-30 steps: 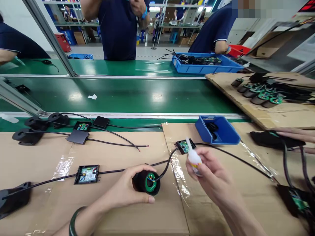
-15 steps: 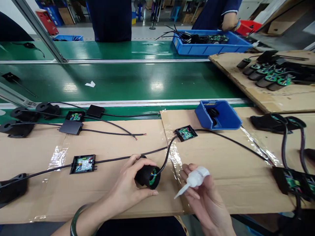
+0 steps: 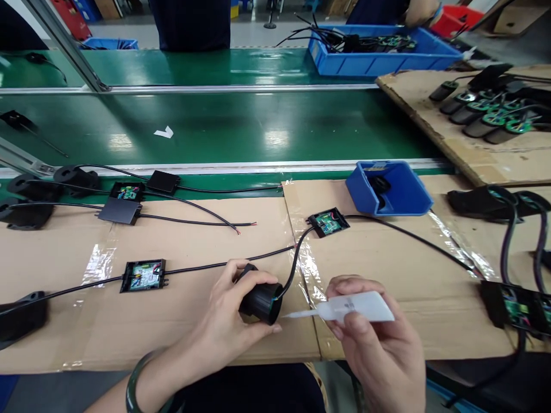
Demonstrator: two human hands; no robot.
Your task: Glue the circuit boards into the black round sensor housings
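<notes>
My left hand (image 3: 235,310) is wrapped round a black cylindrical housing (image 3: 262,301), its open end turned to the right. From that end a black cable (image 3: 295,267) runs up to a small open box with a green circuit board (image 3: 329,222). In my right hand (image 3: 379,338) is a white squeeze glue bottle (image 3: 359,306), lying level between thumb and fingers. Its thin nozzle points left, and the tip is close to the rim of the housing; whether they touch I cannot tell.
A blue bin (image 3: 390,189) with black parts stands behind the cable. Another open circuit box (image 3: 144,276) lies to the left. Several cylinders with green boards (image 3: 491,117) rest on a raised cardboard sheet (image 3: 430,115). Beyond the green belt (image 3: 241,126), people stand near a large blue crate (image 3: 379,63).
My right hand has turned the glue bottle level and gripped it by its body, bringing the nozzle toward the housing. The housing's open end has turned away from view.
</notes>
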